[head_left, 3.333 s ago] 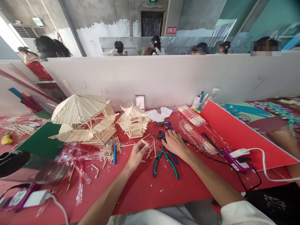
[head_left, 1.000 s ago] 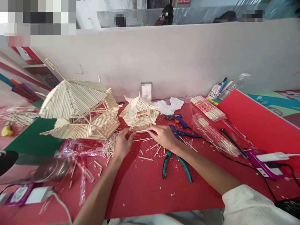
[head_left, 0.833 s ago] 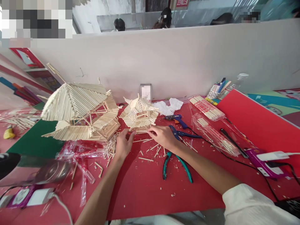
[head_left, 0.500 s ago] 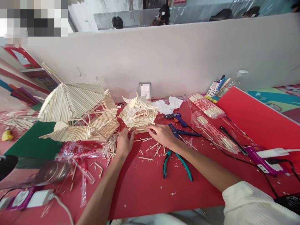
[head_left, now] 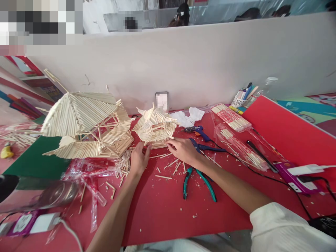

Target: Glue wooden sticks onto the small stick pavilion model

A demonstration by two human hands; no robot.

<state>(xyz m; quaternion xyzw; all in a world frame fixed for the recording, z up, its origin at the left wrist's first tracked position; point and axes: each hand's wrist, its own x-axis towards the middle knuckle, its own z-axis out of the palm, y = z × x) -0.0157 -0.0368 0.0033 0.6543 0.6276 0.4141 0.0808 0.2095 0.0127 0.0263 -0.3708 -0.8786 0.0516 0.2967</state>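
Note:
A small pavilion model (head_left: 156,130) built of thin wooden sticks stands upright on the red table. At its front left lower edge is my left hand (head_left: 140,157), its fingers curled against the base. My right hand (head_left: 181,149) pinches the front right corner of the same base; its fingertips are partly hidden. To the left stands a larger stick pavilion (head_left: 86,122) with a broad sloping roof. Loose cut sticks (head_left: 172,164) and crumbs of wood lie in front of the small model.
Teal-handled pliers (head_left: 206,183), a blue-handled cutter (head_left: 207,147) and a blue glue gun (head_left: 197,131) lie right of the model. Beyond are bagged sticks (head_left: 232,117) and a purple power strip (head_left: 296,178). Plastic wrappers (head_left: 90,169) lie at left; a pale partition (head_left: 183,66) stands behind.
Both hands stay at the base of the small pavilion with hardly any movement. The view has shifted very slightly.

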